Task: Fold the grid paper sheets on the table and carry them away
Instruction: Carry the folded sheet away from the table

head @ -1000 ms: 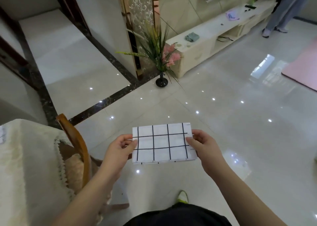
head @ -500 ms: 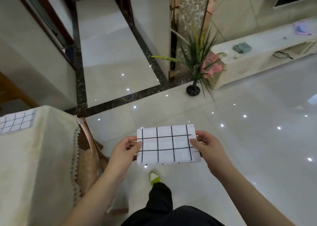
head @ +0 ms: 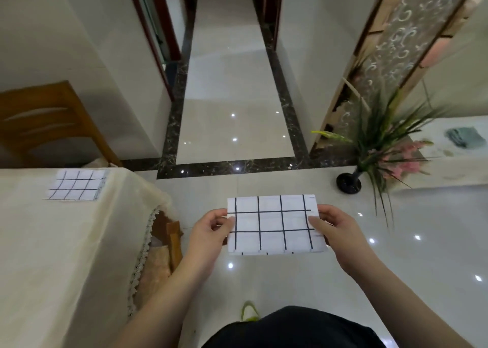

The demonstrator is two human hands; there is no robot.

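Observation:
A folded white sheet of grid paper [head: 274,225] with black lines is held flat in the air above the glossy floor. My left hand [head: 210,232] pinches its left edge and my right hand [head: 336,231] pinches its right edge. A second folded grid paper sheet [head: 76,185] lies on the table [head: 47,242] at the left, near the far corner of the cream tablecloth.
A wooden chair [head: 169,244] is tucked under the table's right side, another chair [head: 47,125] stands behind it. A black vase with a plant and pink flowers [head: 375,157] stands on the floor to the right, by a white low cabinet [head: 454,157]. A corridor [head: 229,96] opens ahead.
The view has swung left: the table and its second sheet have come into sight, the plant has shifted right. Both hands keep holding the folded sheet in the same way.

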